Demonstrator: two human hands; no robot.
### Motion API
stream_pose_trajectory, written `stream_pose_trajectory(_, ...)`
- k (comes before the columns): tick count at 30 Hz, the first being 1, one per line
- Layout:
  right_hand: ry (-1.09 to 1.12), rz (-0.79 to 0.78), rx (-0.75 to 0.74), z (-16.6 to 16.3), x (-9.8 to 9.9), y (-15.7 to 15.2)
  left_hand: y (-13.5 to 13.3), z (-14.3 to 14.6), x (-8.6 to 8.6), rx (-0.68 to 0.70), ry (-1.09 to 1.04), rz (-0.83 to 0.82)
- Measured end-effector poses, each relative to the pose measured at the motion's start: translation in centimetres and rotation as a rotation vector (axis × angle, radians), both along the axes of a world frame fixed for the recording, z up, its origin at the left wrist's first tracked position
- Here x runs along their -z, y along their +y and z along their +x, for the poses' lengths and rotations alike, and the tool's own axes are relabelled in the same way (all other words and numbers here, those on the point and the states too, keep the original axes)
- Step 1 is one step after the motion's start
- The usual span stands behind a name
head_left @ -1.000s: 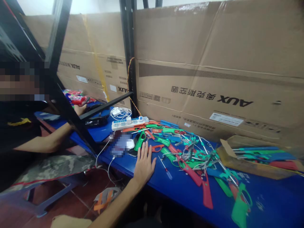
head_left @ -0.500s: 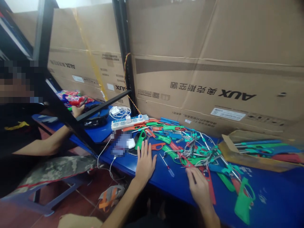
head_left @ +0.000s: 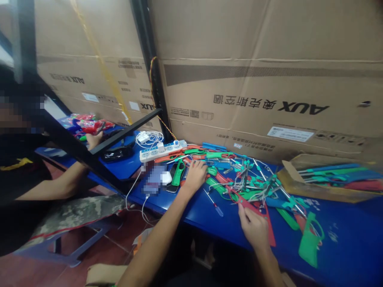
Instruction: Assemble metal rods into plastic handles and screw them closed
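Note:
Toward the middle of the table, my left hand (head_left: 196,175) reaches into the near edge of a pile of gas lighter parts, its fingers curled down; what they hold, if anything, is hidden. A green lighter casing (head_left: 178,173) lies left of it. On the right, my right hand (head_left: 254,227) has its thumb and fingers closed at the end of a red lighter casing (head_left: 249,203). Between the hands lies a small screwdriver (head_left: 218,208) with a clear handle. Metal lighter tubes (head_left: 261,170) and white wires (head_left: 239,184) are tangled beyond my right hand.
A cardboard tray (head_left: 323,193) of lighters stands at right. A power strip (head_left: 149,154), a blurred-out phone (head_left: 154,179) and white cables are at left. Black metal bars (head_left: 128,131) separate a co-worker's arm (head_left: 56,185). Large cardboard sheets (head_left: 254,40) form the back.
My left hand has moved forward and right, from lying spread on the table to curled fingers at the pile. My right hand has shifted slightly; the camera view has turned a little.

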State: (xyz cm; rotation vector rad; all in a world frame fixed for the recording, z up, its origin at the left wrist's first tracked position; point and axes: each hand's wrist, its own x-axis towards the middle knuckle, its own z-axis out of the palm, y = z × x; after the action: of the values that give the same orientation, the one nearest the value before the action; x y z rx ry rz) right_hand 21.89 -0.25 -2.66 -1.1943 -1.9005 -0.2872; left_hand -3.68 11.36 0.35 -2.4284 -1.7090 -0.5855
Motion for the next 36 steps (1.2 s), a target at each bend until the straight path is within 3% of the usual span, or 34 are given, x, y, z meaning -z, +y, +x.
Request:
stream_pose_trajectory(3,0.013,0.010,-0.005,0.0,0.0,-0.1,2.7,0.1,-0.9,0.036,0.055,-0.044)
stream_pose_trajectory(7,0.043,0.009,-0.015,0.0,0.0,-0.1,4.0,-0.2,-1.3,0.063,0.092,-0.084)
stream_pose_trajectory(18,0.167,-0.132,-0.043,-0.1,-0.7,-0.2,3.2,-0.7,-1.2,0.138,-0.008,-0.109)
stream_pose_trajectory(23,0.226,-0.170,-0.019,-0.1,-0.9,-0.2,3.0,-0.3,-3.0,0.223,-0.136,-0.043)
stream_pose_trajectory(28,0.236,-0.231,0.005,-0.2,-0.7,-0.1,-1.9,0.7,-4.3,0.261,-0.311,0.037)
stream_pose_trajectory(33,0.247,-0.307,0.009,-0.1,-0.5,0.0,-9.6,0.0,-1.4,0.387,-0.318,-0.101)
stream_pose_trajectory(36,0.245,-0.327,-0.005,-0.2,-0.5,0.0,-11.7,-1.0,0.1,0.416,-0.290,-0.155)
